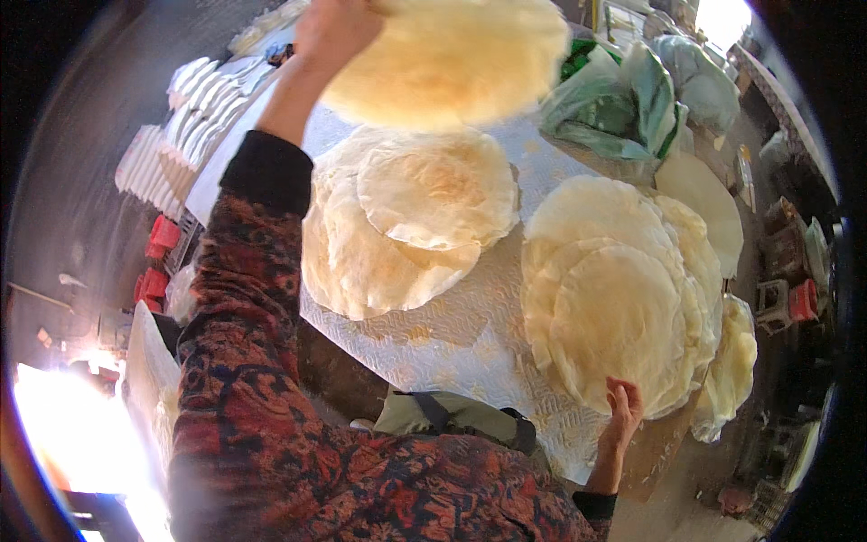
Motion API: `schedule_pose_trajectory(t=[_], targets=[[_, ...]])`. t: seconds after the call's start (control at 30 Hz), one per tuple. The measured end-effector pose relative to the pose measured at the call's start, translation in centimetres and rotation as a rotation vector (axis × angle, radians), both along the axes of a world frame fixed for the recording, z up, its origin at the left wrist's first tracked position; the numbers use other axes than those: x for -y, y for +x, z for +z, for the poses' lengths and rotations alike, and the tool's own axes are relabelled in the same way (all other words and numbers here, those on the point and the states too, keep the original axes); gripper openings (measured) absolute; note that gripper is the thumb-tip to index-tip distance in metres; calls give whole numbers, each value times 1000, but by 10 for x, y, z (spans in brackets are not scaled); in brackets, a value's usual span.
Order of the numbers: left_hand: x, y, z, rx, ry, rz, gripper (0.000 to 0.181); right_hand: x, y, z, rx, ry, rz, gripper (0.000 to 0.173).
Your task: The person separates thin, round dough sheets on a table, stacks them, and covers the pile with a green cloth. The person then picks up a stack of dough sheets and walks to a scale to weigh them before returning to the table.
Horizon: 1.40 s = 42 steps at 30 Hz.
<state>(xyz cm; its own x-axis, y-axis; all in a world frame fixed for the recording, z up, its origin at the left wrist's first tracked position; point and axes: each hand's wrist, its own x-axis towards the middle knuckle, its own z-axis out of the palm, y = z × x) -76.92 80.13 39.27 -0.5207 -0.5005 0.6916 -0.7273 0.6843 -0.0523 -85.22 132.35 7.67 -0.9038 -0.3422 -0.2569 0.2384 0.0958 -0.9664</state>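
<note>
At the top edge, my left hand [339,34] grips the left side of a large round flatbread [447,61], which is blurred and held over the table. Part of this hand and the bread's far side are cut off. Below it, on a quilted white table cover [447,366], lies a pile of overlapping browned flatbreads [440,190]. To the right is a second, paler pile of thin flatbreads [616,318]. My right hand [624,403] is at that pile's near edge, fingertips drawn together over the top sheet; whether they pinch it is unclear.
A green plastic bag [616,108] sits open at the far right of the table, with a paler bag [698,74] behind. Folded white stacks [203,101] line the far left. Another flatbread [728,366] hangs near the right edge. Red containers [162,236] stand lower left.
</note>
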Motion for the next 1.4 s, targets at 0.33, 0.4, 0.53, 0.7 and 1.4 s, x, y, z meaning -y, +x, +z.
schedule_pose_trajectory(t=[0.33,0.4,0.53,0.7,1.4], targets=[[83,176,-221,189,191,289,21,-41,-9,-40,-6,78,22,9],[79,199,-286,322,550,208,29,-50,-12,-53,-45,91,27,10],[78,217,-354,242,799,-112,39,-52,-10,-41,-276,585,-53,25],[57,162,-338,71,468,-179,41,-68,-43,-86,-8,243,-303,52],[-446,-91,-350,277,809,-1191,63,-72,-108,-65,195,64,-266,36]])
